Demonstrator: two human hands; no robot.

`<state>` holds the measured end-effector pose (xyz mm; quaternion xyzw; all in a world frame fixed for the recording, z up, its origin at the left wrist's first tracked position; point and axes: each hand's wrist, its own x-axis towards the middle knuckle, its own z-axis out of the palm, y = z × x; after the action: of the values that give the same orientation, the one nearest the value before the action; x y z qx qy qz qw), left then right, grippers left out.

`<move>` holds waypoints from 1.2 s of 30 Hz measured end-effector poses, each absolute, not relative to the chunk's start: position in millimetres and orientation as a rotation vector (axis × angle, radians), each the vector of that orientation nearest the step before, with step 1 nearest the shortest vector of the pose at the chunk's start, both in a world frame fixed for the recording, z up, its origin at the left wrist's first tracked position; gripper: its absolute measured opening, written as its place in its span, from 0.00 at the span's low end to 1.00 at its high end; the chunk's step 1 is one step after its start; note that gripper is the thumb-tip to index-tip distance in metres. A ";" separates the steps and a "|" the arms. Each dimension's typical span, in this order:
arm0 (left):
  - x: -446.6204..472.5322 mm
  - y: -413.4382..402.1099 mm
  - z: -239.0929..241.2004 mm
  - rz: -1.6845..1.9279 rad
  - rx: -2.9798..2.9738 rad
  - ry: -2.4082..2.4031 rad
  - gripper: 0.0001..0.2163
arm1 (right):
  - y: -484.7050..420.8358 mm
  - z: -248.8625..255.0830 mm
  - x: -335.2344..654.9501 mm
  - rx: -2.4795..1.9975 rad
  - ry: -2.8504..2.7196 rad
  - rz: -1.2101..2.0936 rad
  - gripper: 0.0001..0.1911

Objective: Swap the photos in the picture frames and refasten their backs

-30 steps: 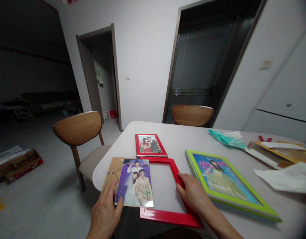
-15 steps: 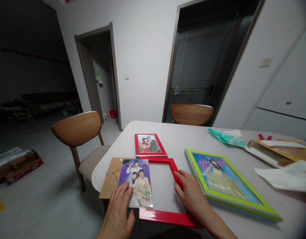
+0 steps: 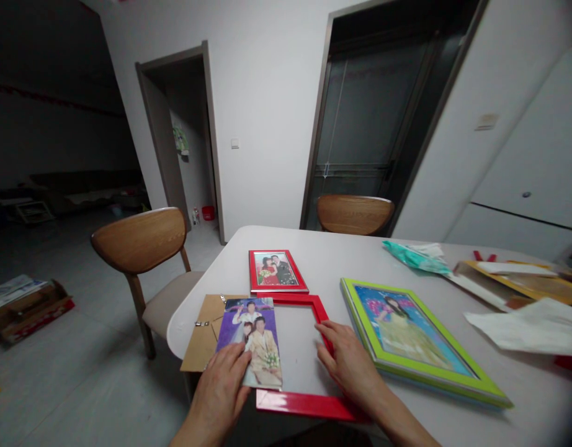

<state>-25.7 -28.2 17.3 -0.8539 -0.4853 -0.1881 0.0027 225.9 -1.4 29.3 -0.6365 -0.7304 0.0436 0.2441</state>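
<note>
The left hand [image 3: 224,380] is resting on the purple photo [image 3: 265,360], fingers loosely extended rather than clasping; that photo is overlapping the bare red frame [image 3: 309,405] at 9 o'clock. The right hand [image 3: 345,359] is curling half-closed around the frame's 3 o'clock side, apparently gripping it, though the palm is hiding the rim. Around the frame, 1 brown board [image 3: 196,347] is jutting out at 9 o'clock, 1 red-framed picture [image 3: 279,273] is lying toward 12, 1 green-framed picture [image 3: 414,335] toward 3.

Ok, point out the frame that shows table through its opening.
The near red frame, under the right hand: table shows inside it. The far red frame and the green frame are both filled.
</note>
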 end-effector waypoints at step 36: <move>30.0 -29.8 34.0 -1.201 -2.903 -2.002 0.20 | 24.7 44.6 219.1 -1.310 -1.125 1.397 0.24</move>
<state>30.0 -29.8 34.0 -0.7463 -0.5147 -0.3087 -0.2876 219.1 24.7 44.6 -0.5284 -0.4537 0.5634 0.4444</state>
